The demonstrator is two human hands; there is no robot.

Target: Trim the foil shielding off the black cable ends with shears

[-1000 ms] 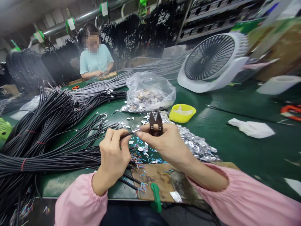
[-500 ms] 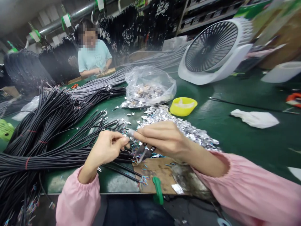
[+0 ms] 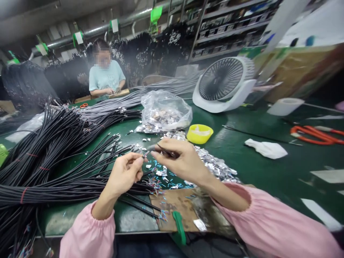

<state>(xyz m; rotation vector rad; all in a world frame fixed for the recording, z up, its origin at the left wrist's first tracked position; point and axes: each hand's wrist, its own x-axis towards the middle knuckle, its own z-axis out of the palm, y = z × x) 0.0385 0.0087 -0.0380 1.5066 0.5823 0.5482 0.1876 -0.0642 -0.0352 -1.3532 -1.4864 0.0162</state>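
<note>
My left hand [image 3: 126,175] is closed in a pinch on the stripped end of a cable [image 3: 146,154], whose tip pokes out past the fingertips. Close by on the right, my right hand [image 3: 186,161] is wrapped around a small dark hand tool [image 3: 170,152]; most of it is hidden in the palm, so its exact kind is unclear. The right fingertips are almost at the cable tip, and I cannot tell whether they touch it. Below the hands lies a bundle of black cables [image 3: 80,190] with coloured wire ends. Blue wire clippings [image 3: 172,175] are scattered beneath my right hand.
Foil scraps [image 3: 217,165] are heaped behind my right hand, near a yellow dish [image 3: 199,134] and a clear bag [image 3: 166,111]. A white fan [image 3: 223,84] and orange-handled scissors [image 3: 317,135] are to the right. Across the table sits a co-worker [image 3: 106,77].
My right hand has turned, and the tool that pointed down below its fingers now lies up against the palm. The wire tip shows more clearly between the hands. The camera view has shifted right.
</note>
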